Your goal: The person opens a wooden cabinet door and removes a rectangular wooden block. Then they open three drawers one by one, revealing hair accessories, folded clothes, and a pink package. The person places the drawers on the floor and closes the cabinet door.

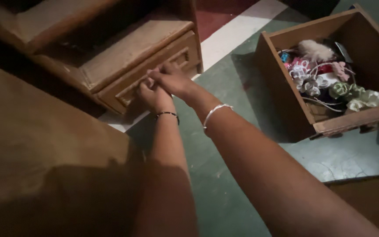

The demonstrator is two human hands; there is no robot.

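Green floor (pixel 224 193), dim light: both hands, left hand (pixel 154 96) and right hand (pixel 172 80), closed together on the lower drawer (pixel 154 70) front, far left; fingers risked pinching if it shut abruptly.

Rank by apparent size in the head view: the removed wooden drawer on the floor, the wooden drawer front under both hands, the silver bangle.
1. Removed wooden drawer, largest.
2. Wooden drawer front; partly hidden by the left hand and right hand, so less sure.
3. Silver bangle, clearly smallest.
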